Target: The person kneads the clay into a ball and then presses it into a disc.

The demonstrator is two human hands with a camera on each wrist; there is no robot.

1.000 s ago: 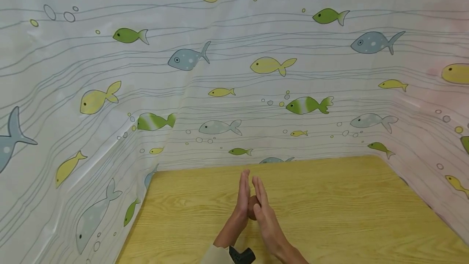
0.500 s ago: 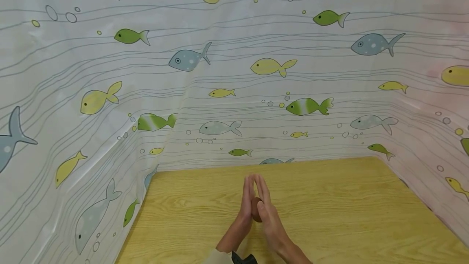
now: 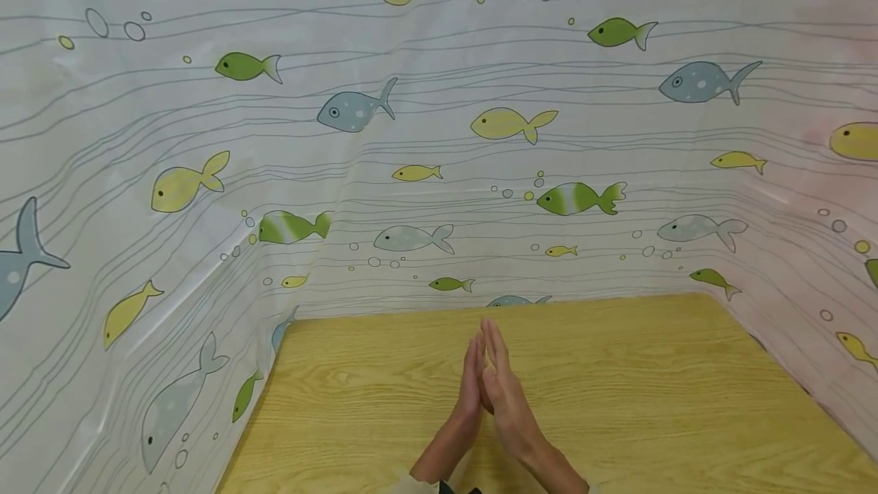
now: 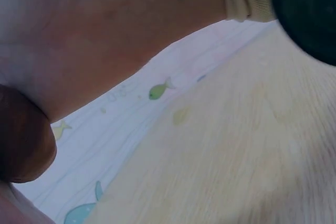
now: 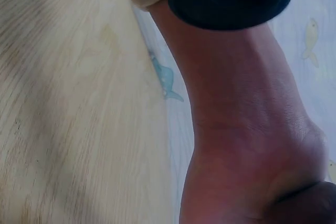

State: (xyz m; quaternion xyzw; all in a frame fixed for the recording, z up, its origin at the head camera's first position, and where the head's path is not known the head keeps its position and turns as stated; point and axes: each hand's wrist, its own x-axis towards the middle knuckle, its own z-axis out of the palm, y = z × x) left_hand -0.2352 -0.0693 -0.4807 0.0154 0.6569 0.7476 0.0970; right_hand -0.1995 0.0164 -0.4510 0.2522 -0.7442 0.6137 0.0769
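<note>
Palm to palm, my left hand and right hand press a smooth brown ball that looks like modelling clay. Fingers on both hands are straight and point toward the far side of the table. Most of the ball is hidden between the palms. In the left wrist view the brown ball bulges out rounded between the two hands. A dark part of the ball shows at the lower right corner of the right wrist view, against the right hand's palm. The right hand's fingertips reach slightly farther forward than the left's.
The hands are above a yellow wood-grain table. A white curtain-like sheet printed with fish surrounds it at the back and sides. Dark round devices sit by the cuffs, such as the left wrist device.
The right hand has slid forward and the left hand back against each other, with the ball between the palms. Both hands have drifted slightly right, and less of the ball shows.
</note>
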